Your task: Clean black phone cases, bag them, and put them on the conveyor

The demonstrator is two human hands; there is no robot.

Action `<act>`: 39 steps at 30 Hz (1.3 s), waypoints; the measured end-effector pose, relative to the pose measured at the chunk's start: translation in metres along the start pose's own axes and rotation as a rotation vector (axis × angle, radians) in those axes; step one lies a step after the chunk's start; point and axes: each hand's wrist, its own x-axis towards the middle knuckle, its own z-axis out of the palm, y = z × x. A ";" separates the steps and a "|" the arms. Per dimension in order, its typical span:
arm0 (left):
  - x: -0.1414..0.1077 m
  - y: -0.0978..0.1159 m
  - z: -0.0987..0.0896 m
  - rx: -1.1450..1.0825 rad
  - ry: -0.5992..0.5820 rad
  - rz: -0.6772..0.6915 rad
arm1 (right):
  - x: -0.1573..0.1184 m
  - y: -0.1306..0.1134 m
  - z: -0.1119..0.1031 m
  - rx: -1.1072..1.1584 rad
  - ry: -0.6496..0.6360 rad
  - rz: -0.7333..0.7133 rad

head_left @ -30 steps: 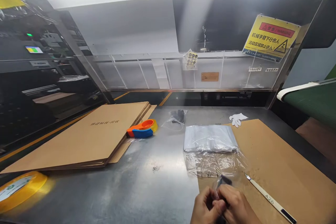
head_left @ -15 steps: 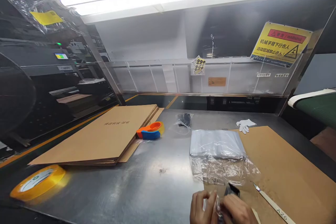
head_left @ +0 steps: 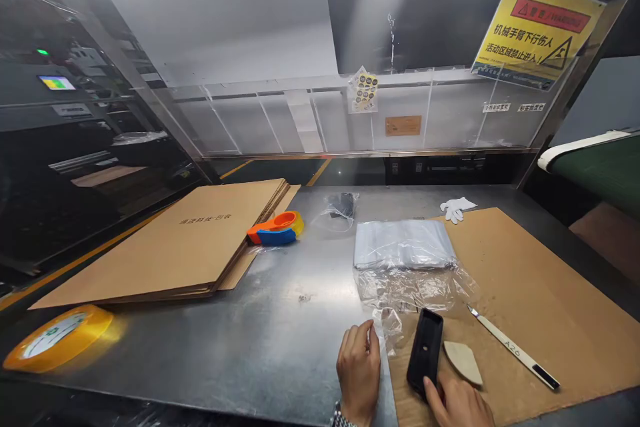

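Near the front edge, my left hand (head_left: 358,368) is closed, its fingers curled and thumb pressed in; whether anything is inside is hidden. A small crumpled clear film (head_left: 393,328) lies just right of it. My right hand (head_left: 459,403) grips the lower end of a long black hollow plastic case (head_left: 425,352), thumb on its edge, over the brown cardboard sheet (head_left: 520,280). Beside the case lies a beige wedge-shaped piece (head_left: 464,361). Farther right is a thin pale knife marked A26 (head_left: 513,345), its pointed blade facing away.
A stack of clear plastic bags (head_left: 404,243) lies beyond my hands, with a white glove (head_left: 457,208) behind it. Left stand flattened cartons (head_left: 165,240), an orange-blue tape dispenser (head_left: 275,229) and a yellow tape roll (head_left: 60,340). A bagged dark item (head_left: 342,205) lies at the back.
My hands have moved apart from the clear plastic between them. My right hand now has the black case tilted into view, and the beige piece is uncovered. The view has tipped downward.
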 end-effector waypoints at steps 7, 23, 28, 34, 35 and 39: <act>-0.011 0.008 -0.001 0.035 -0.110 0.039 | -0.001 0.002 -0.024 0.147 -0.024 0.038; -0.016 0.021 -0.013 0.075 -0.251 -0.081 | -0.050 -0.025 -0.033 1.859 -0.846 0.204; -0.017 0.022 -0.014 0.069 -0.242 -0.096 | -0.048 -0.035 -0.041 1.813 -0.859 0.178; -0.015 0.020 -0.015 0.030 -0.190 -0.130 | -0.050 -0.046 -0.061 1.517 -0.553 0.119; -0.015 0.019 -0.015 0.020 -0.183 -0.134 | -0.051 -0.047 -0.064 1.357 -0.448 0.083; -0.013 0.013 -0.010 -0.032 -0.164 -0.148 | -0.056 -0.050 -0.072 0.573 -0.210 -0.174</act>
